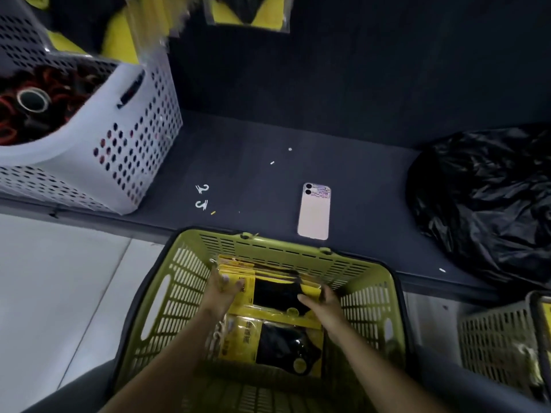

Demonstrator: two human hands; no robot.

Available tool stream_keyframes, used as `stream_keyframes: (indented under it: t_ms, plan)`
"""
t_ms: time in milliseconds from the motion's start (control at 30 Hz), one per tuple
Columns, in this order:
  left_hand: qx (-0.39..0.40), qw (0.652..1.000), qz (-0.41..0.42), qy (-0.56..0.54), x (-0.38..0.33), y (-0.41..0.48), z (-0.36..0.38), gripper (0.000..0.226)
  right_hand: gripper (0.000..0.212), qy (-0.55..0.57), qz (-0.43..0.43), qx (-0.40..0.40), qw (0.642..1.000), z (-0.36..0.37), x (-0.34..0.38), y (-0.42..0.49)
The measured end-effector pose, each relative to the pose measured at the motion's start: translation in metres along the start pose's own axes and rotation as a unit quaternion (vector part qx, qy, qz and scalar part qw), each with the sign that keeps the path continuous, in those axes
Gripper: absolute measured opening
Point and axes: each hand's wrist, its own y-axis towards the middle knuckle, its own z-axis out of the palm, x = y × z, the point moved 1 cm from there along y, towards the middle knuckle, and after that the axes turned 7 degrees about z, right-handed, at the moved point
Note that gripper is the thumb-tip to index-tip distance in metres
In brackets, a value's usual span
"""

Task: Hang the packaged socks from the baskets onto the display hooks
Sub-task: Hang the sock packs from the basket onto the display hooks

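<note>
Left grip (222, 289), right grip (322, 305) pinching 1 sock pack (274, 293) (yellow), 1 green basket (283, 248)

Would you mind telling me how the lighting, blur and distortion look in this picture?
Head view: dim, the dark shelf underlit; motion blur smears the hanging packets top left; wide-angle distortion bows the white basket; the sock packets in the green basket look fairly sharp; faint sheen on the black bag.

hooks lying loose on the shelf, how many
2. Both lie on the shelf between the white basket and the phone: one hook farther back, the other nearer the green basket. Others may be hidden in baskets.
</note>
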Motion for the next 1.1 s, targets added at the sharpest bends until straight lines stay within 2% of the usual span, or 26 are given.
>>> stream_keyframes:
  t_ms: [67, 200, 267, 400, 467, 567, 700, 767, 833, 867, 933, 1000, 1033, 1100]
  plan:
    - [0.012, 1.0, -0.005, 0.001, 0.002, 0.01, 0.0, 0.068, 0.074, -0.025, -0.006, -0.014, 1.0, 0.002, 0.001, 0.004]
    - [0.005, 1.0, -0.009, -0.018, 0.005, 0.014, 0.001, 0.046, 0.032, -0.031, -0.046, -0.003, 0.998, 0.001, 0.0, -0.002]
    - [-0.002, 0.998, -0.026, -0.05, 0.005, 0.006, -0.002, 0.043, 0.026, -0.006, -0.059, -0.003, 0.998, 0.001, 0.001, -0.012]
    - [-0.013, 0.996, -0.079, -0.03, 0.004, -0.011, -0.004, 0.076, 0.024, 0.061, -0.07, 0.024, 0.995, 0.005, 0.012, -0.043]
    - [-0.037, 0.996, -0.079, -0.019, -0.003, -0.025, -0.004, 0.086, 0.031, 0.098, -0.087, 0.033, 0.991, 0.004, 0.02, -0.062]
    - [-0.069, 0.996, -0.022, -0.043, -0.026, -0.044, -0.006, 0.102, 0.037, 0.154, -0.122, 0.024, 0.98, -0.004, 0.036, -0.093]
    - [-0.193, 0.975, 0.1, -0.037, -0.081, -0.077, -0.018, 0.105, 0.035, 0.213, -0.186, 0.027, 0.959, -0.018, 0.069, -0.14]
    - [-0.278, 0.949, 0.145, -0.044, -0.113, -0.101, -0.024, 0.114, 0.023, 0.249, -0.21, 0.026, 0.945, -0.025, 0.089, -0.164]
    - [-0.303, 0.935, 0.148, -0.114, -0.144, -0.122, -0.03, 0.122, 0.009, 0.288, -0.232, 0.033, 0.928, -0.032, 0.114, -0.188]
    - [-0.274, 0.938, 0.127, -0.17, -0.16, -0.132, -0.032, 0.122, 0.008, 0.303, -0.245, 0.038, 0.92, -0.035, 0.127, -0.2]
    - [-0.138, 0.935, 0.081, -0.317, -0.193, -0.148, -0.034, 0.107, 0.015, 0.319, -0.273, 0.054, 0.906, -0.036, 0.15, -0.225]
    - [0.008, 0.895, 0.091, -0.436, -0.223, -0.16, -0.034, 0.078, 0.031, 0.328, -0.3, 0.078, 0.892, -0.033, 0.169, -0.245]
    - [0.033, 0.882, 0.123, -0.453, -0.235, -0.165, -0.035, 0.061, 0.034, 0.332, -0.309, 0.091, 0.887, -0.031, 0.177, -0.253]
    - [0.015, 0.878, 0.19, -0.44, -0.254, -0.172, -0.041, 0.04, 0.035, 0.329, -0.317, 0.117, 0.882, -0.026, 0.188, -0.268]
